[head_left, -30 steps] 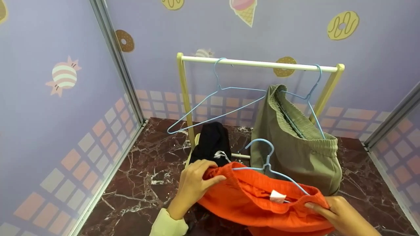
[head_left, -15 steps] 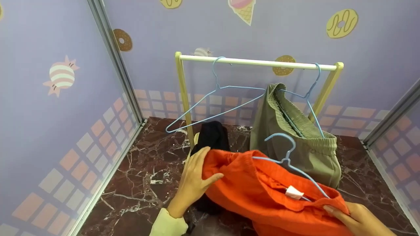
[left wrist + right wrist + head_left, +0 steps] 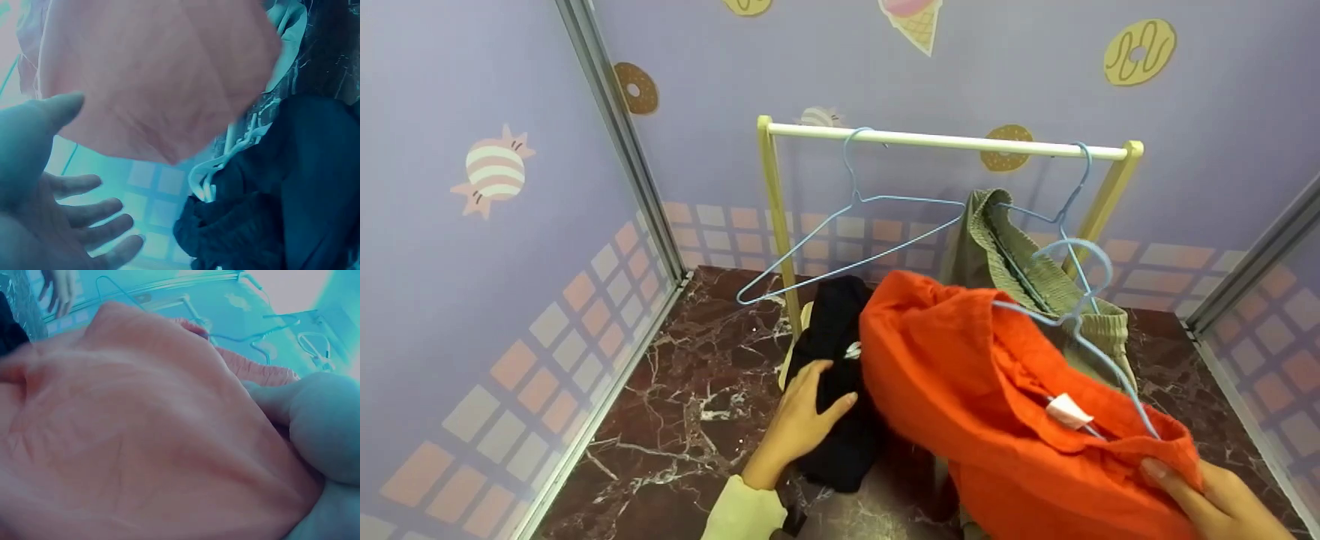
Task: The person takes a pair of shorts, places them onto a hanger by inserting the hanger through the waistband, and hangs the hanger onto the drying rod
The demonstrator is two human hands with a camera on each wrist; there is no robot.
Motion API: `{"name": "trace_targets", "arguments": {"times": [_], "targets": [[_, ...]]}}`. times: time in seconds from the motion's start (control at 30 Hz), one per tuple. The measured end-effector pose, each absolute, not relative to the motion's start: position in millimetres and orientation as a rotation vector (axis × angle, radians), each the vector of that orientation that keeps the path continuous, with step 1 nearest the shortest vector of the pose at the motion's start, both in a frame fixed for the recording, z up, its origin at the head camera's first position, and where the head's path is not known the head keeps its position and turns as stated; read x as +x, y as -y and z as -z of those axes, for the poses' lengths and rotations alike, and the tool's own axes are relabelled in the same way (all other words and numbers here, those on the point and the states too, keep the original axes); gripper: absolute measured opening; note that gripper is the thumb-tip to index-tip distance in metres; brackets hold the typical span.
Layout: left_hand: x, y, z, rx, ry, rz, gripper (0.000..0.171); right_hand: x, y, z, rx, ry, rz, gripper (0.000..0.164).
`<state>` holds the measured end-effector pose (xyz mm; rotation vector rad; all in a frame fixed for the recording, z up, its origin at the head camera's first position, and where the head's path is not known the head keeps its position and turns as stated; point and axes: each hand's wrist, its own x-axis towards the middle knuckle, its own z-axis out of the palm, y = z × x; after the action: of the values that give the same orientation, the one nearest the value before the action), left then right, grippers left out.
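My right hand [image 3: 1222, 499] pinches the waistband of an orange elastic-waist garment [image 3: 960, 382], thumb on its outer side. A light blue clothes hanger [image 3: 1099, 349] sits inside that waistband, its hook sticking up. A white label [image 3: 1069, 411] shows at the waist opening. My left hand [image 3: 802, 420] has its fingers spread, apart from the orange cloth and over a black garment [image 3: 840, 450] in the head view. In the left wrist view the left hand [image 3: 73, 214] holds nothing, and the black garment [image 3: 270, 191] lies to its right. The orange garment's lower part runs out of view.
Behind stands a small clothes rack with a white rail [image 3: 945, 140]. A bare blue hanger [image 3: 851, 217] hangs at its left, and olive-green pants [image 3: 1035, 277] hang on another hanger [image 3: 1072, 217] at its right. Purple walls enclose the dark marbled floor [image 3: 675, 420].
My left hand has let go of the orange garment and dropped slightly. The right hand has carried the garment and its hanger rightward, with the hook now higher, in front of the olive pants.
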<state>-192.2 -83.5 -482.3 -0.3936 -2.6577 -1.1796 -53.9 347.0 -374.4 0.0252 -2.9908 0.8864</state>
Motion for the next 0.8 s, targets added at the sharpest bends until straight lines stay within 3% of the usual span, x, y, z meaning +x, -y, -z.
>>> {"name": "trace_targets", "arguments": {"times": [0.3,0.53,0.8], "targets": [[-197.3,91.3,498.8,-0.303,2.722,1.209,0.054,-54.3,-341.8,372.4,0.0,2.793,-0.936,0.019],[-199.2,94.4,507.0,-0.254,2.822,1.242,0.054,-58.4,-326.3,359.3,-0.154,2.795,-1.088,0.032],[-203.5,92.8,516.3,-0.269,2.899,1.252,0.055,-67.1,-307.9,356.2,-0.058,2.683,-1.117,0.029]]}}
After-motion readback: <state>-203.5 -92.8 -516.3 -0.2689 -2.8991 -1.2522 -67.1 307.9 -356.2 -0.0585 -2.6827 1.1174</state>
